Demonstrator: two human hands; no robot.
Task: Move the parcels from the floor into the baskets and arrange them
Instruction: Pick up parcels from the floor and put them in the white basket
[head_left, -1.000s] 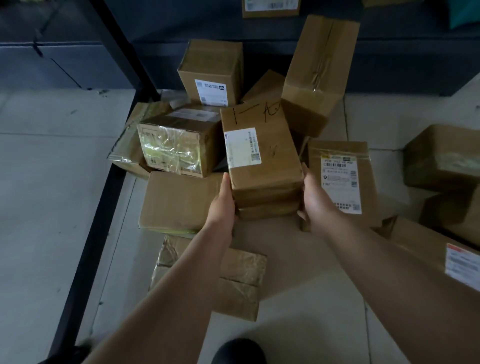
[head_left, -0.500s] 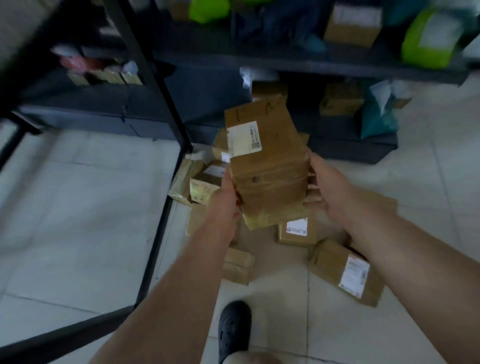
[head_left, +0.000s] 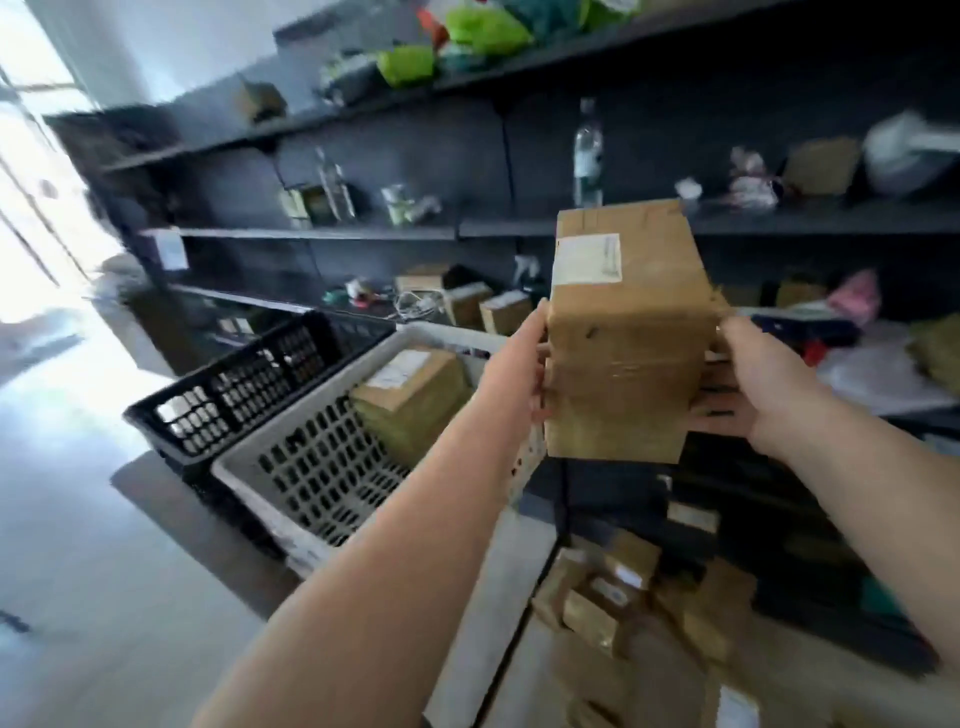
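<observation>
A person's left hand (head_left: 519, 374) and right hand (head_left: 748, 384) clasp the two sides of a stack of brown cardboard parcels (head_left: 626, 332), holding it up in the air in front of dark shelving (head_left: 363, 234); the top box carries a pale shipping label (head_left: 587, 258) on its upper face. The left palm presses flat against the stack's left side, while the right hand's fingers (head_left: 719, 402) wrap under and against its right side. The stack hangs just beside the right rim of a white slatted basket (head_left: 311, 467), which already holds one labelled cardboard box (head_left: 410, 395) against its far wall. A black basket (head_left: 244, 384) sits touching the white one on its left side. Below the raised stack, more parcels on the floor (head_left: 623, 597) lie in a loose heap. A clear bottle (head_left: 587, 156) stands upright on a middle shelf behind the stack; the frame is motion-blurred
</observation>
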